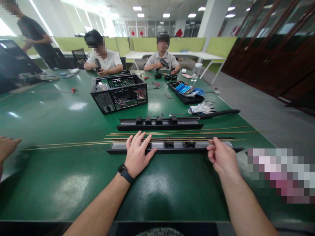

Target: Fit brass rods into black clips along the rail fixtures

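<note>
My left hand (pixel 136 155) lies with its fingers spread over a long black channel (pixel 174 150) and the thin rods running along it. Its palm and fingers hide part of the channel. Toward the channel's right end, my right hand (pixel 222 155) is closed in a pinch on a thin brass-coloured rod (pixel 236 140). Small black blocks (pixel 190 142) sit inside the channel between my hands. More brass-coloured rods (pixel 66 145) stretch out to the left and lie just behind the channel.
Behind stands a second black channel (pixel 159 127) with several blocks. Farther back are an open computer case (pixel 120 95), a black tray (pixel 180 93) with blue items, and gloves (pixel 201 108). Another person's hand (pixel 8 147) is at left. Two people sit across the green table (pixel 61 124).
</note>
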Demonstrator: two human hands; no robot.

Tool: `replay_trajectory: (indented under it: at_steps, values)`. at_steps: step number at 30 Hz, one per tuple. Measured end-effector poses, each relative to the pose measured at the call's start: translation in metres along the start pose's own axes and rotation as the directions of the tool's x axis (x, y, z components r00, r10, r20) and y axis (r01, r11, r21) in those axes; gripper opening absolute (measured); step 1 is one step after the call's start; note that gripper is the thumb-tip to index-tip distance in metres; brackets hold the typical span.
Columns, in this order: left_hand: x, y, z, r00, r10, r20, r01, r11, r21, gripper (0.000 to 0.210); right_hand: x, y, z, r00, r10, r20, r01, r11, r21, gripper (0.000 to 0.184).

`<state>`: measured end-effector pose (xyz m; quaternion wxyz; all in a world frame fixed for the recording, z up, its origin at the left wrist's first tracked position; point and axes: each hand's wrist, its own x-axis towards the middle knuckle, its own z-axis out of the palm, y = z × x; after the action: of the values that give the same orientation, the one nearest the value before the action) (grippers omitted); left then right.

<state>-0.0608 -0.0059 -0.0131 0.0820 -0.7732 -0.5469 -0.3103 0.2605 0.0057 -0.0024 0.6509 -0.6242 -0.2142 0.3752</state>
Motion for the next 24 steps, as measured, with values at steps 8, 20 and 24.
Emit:
replay_trajectory:
  at_steps: [8,20,24]
  values:
    - [-0.001,-0.001,0.000,1.000,0.003,0.004,-0.003,1.000,0.001,0.051,-0.002,0.000,0.001,1.000,0.000,0.031,0.001,1.000,-0.014,0.025]
    - [0.000,0.000,0.000,1.000,-0.008,0.001,0.008,1.000,-0.001,0.051,-0.013,0.003,0.005,0.956,0.053,0.289,-0.041,0.998,-0.046,0.042]
    - [0.001,0.000,0.000,1.000,-0.007,0.014,0.007,1.000,0.003,0.054,-0.014,0.002,0.006,0.965,0.051,0.258,-0.038,0.998,-0.053,0.039]
